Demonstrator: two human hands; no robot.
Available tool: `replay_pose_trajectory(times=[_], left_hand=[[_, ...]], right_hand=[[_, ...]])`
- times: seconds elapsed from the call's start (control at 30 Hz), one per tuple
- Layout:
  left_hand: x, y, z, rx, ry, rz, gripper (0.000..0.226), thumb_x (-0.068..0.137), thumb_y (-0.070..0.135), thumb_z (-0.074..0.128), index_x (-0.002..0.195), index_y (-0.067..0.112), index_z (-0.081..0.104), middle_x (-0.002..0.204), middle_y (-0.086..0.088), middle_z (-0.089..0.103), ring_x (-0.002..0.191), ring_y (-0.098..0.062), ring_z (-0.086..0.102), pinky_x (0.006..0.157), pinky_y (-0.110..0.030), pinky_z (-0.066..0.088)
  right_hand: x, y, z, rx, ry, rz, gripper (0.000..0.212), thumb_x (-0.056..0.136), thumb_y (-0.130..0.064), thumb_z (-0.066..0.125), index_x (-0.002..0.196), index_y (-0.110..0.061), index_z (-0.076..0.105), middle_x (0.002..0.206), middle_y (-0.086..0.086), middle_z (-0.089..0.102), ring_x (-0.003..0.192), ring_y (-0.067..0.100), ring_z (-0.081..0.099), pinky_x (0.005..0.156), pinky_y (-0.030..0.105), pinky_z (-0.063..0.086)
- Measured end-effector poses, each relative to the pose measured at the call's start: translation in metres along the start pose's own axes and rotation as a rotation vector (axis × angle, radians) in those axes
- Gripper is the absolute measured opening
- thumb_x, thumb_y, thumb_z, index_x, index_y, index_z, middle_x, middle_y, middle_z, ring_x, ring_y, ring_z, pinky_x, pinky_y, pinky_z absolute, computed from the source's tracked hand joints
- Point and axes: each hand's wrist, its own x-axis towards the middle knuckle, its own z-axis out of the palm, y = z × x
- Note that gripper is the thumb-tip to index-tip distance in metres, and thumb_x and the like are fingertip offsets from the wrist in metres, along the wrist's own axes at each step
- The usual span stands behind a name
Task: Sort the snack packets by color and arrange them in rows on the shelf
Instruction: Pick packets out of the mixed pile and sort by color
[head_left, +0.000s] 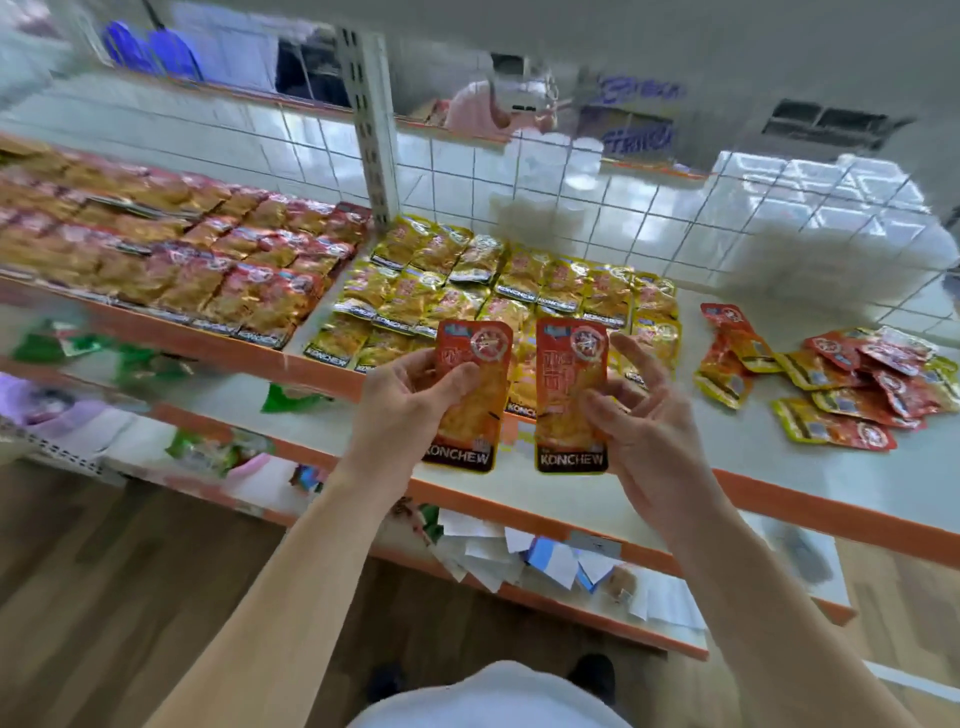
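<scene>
My left hand grips one red snack packet upright by its left edge, thumb across its front. My right hand pinches a second red snack packet by its right edge, the other fingers spread. Both packets hang side by side above the front of the shelf. Behind them lie rows of yellow packets. On the shelf section to the left, rows of red packets fill the surface. A loose pile of red and yellow packets lies at the right.
A white wire grid backs the shelf, with a slotted upright post between the two sections. Lower shelves hold green packets and paper slips. The orange shelf edge runs along the front. Wooden floor lies below.
</scene>
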Motion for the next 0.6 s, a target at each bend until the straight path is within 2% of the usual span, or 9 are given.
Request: replay_pose_trajectory(times=[0.1, 0.2, 0.3, 0.47, 0.6], left_hand=[[-0.004, 0.000, -0.038, -0.010, 0.040, 0.009, 0.015, 0.087, 0.023, 0.077, 0.101, 0.019, 0.076, 0.092, -0.002, 0.079, 0.084, -0.023, 0.077, 0.081, -0.044, 0.062], [-0.007, 0.001, -0.076, -0.030, 0.076, 0.004, 0.008, 0.085, 0.024, 0.078, 0.092, 0.021, 0.079, 0.091, -0.005, 0.079, 0.083, -0.028, 0.077, 0.085, -0.051, 0.060], [-0.009, 0.002, -0.111, -0.086, 0.124, -0.013, 0.011, 0.084, 0.028, 0.076, 0.094, 0.022, 0.079, 0.095, -0.005, 0.079, 0.088, -0.030, 0.076, 0.090, -0.055, 0.058], [-0.014, -0.005, -0.142, -0.190, 0.182, -0.075, 0.010, 0.092, 0.029, 0.070, 0.091, 0.026, 0.079, 0.102, -0.004, 0.078, 0.100, -0.030, 0.073, 0.094, -0.055, 0.056], [-0.015, -0.012, -0.149, -0.198, 0.195, -0.088, 0.011, 0.095, 0.025, 0.067, 0.097, 0.022, 0.078, 0.103, -0.004, 0.078, 0.100, -0.027, 0.074, 0.095, -0.054, 0.055]], right_hand=[[-0.006, 0.013, 0.040, -0.098, 0.003, -0.036, 0.030, 0.087, 0.006, 0.063, 0.105, -0.017, 0.069, 0.092, 0.003, 0.075, 0.088, 0.021, 0.071, 0.082, 0.046, 0.057], [-0.010, 0.029, 0.075, -0.118, 0.018, -0.034, 0.026, 0.088, 0.005, 0.064, 0.087, -0.019, 0.075, 0.093, 0.005, 0.075, 0.088, 0.023, 0.072, 0.089, 0.052, 0.056], [-0.012, 0.041, 0.107, -0.115, 0.003, -0.005, 0.020, 0.087, 0.002, 0.066, 0.091, -0.016, 0.072, 0.097, 0.006, 0.075, 0.092, 0.024, 0.072, 0.091, 0.053, 0.055], [-0.019, 0.056, 0.142, -0.150, -0.043, 0.028, 0.016, 0.088, 0.001, 0.067, 0.095, -0.013, 0.072, 0.093, 0.003, 0.076, 0.090, 0.019, 0.073, 0.081, 0.037, 0.056], [-0.024, 0.063, 0.153, -0.137, -0.071, 0.057, 0.013, 0.089, -0.008, 0.065, 0.099, -0.014, 0.071, 0.092, 0.001, 0.076, 0.089, 0.017, 0.073, 0.080, 0.038, 0.057]])
